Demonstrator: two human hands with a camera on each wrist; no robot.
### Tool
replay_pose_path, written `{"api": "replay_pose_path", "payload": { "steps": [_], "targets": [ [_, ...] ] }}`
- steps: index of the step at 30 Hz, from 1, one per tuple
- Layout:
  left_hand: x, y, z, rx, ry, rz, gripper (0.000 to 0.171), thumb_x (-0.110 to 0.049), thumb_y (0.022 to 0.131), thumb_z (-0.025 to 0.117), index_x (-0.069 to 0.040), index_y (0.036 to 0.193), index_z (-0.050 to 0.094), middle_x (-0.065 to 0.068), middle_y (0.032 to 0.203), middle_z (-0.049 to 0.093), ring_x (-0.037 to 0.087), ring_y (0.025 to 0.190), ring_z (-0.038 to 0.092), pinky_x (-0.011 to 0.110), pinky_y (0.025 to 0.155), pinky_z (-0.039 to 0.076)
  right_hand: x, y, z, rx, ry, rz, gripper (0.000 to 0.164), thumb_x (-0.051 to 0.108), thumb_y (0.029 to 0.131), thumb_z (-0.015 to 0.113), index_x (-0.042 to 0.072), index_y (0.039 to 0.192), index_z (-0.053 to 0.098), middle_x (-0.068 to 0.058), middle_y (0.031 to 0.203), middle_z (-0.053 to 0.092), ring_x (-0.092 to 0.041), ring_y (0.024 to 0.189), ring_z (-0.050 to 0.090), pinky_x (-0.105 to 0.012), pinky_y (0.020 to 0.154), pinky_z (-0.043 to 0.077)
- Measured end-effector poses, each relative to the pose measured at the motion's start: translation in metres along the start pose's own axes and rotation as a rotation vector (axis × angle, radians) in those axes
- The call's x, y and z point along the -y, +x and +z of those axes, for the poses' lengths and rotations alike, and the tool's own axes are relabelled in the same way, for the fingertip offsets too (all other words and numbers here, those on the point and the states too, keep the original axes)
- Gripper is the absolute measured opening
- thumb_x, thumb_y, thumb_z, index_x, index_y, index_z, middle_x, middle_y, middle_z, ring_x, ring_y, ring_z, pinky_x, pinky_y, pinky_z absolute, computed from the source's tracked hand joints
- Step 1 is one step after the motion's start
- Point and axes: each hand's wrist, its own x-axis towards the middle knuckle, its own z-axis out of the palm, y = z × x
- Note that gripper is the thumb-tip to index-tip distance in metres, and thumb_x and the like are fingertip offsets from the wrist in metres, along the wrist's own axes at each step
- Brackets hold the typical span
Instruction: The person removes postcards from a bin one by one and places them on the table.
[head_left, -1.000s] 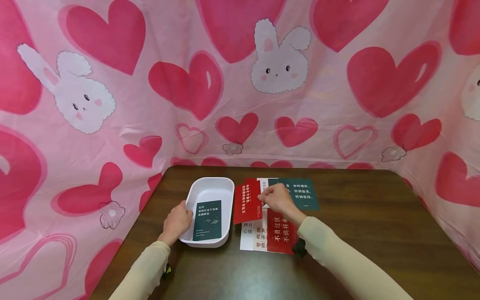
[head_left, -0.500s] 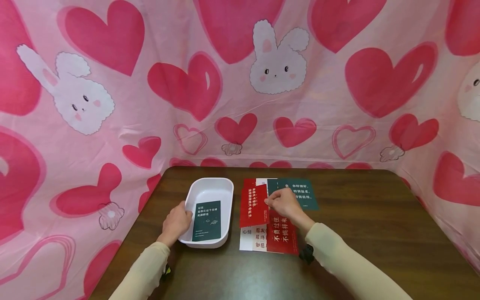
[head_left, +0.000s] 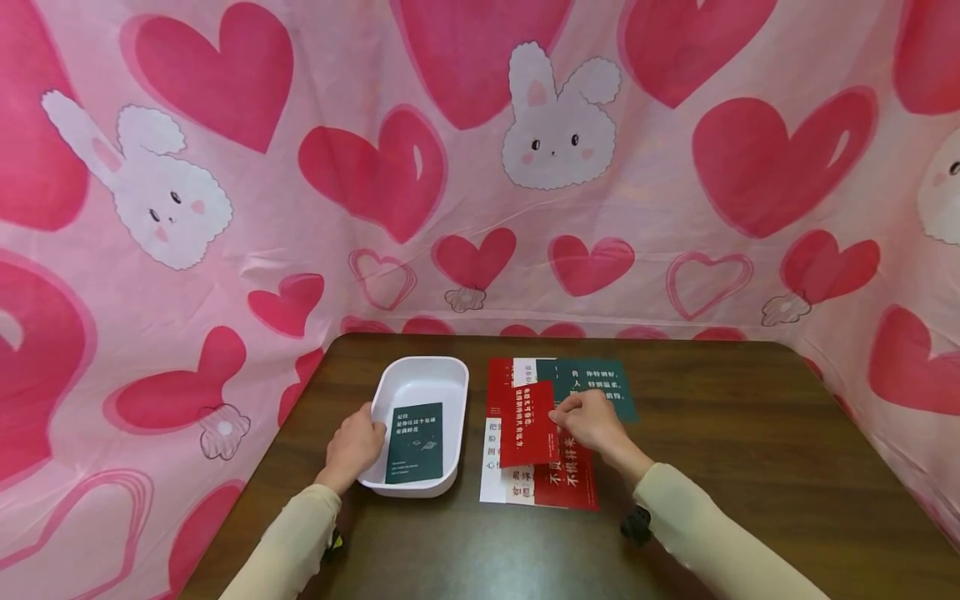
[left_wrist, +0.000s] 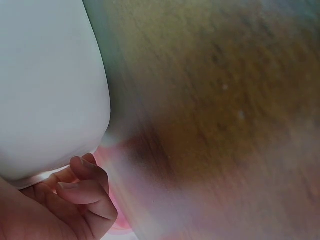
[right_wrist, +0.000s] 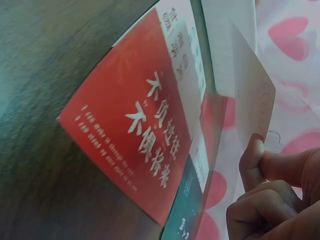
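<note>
My left hand (head_left: 356, 442) grips the left side of a white plastic tray (head_left: 420, 387), its fingers curled at the rim in the left wrist view. A dark green card (head_left: 416, 442) with white print lies inside the tray. My right hand (head_left: 592, 423) pinches a red card (head_left: 527, 427) by its right edge, thumb against finger. That card is raised over the spread cards, and its pale back (right_wrist: 254, 87) shows in the right wrist view. Beneath are a red card (right_wrist: 135, 115) with large white characters, a white card (head_left: 492, 487) and, farther back, a green card (head_left: 624, 404).
The overlapping cards lie just right of the tray, with another red card (head_left: 498, 375) at their back left. All rest on a dark wooden table (head_left: 750, 450). A pink cloth (head_left: 660, 208) with hearts and rabbits hangs behind and beside the table.
The right hand has carried the red card rightward and closer to me, away from the tray, uncovering the red card at the back left. The left hand and tray have stayed put.
</note>
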Motion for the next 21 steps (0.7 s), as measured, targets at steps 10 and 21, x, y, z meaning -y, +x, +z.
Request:
{"api": "replay_pose_path", "payload": {
  "steps": [10, 21],
  "targets": [
    [-0.001, 0.0, 0.0, 0.003, -0.009, -0.007, 0.052, -0.014, 0.104, 0.056, 0.01, 0.148, 0.043, 0.034, 0.138, 0.056, 0.045, 0.112, 0.062, 0.067, 0.099, 0.05, -0.01, -0.002, -0.006, 0.007, -0.007, -0.001, 0.02, 0.015, 0.098, 0.074, -0.002, 0.106, 0.079, -0.01, 0.098, 0.075, -0.028, 0.093, 0.064, -0.038, 0.073, 0.057],
    [0.0, 0.001, 0.002, -0.006, 0.004, 0.004, 0.051, -0.013, 0.103, 0.056, 0.011, 0.146, 0.045, 0.034, 0.136, 0.057, 0.045, 0.109, 0.063, 0.067, 0.097, 0.051, -0.026, -0.016, -0.01, 0.002, 0.022, 0.026, 0.019, 0.015, 0.096, 0.075, -0.001, 0.105, 0.079, -0.008, 0.096, 0.076, -0.026, 0.09, 0.065, -0.038, 0.072, 0.058]
  ]
}}
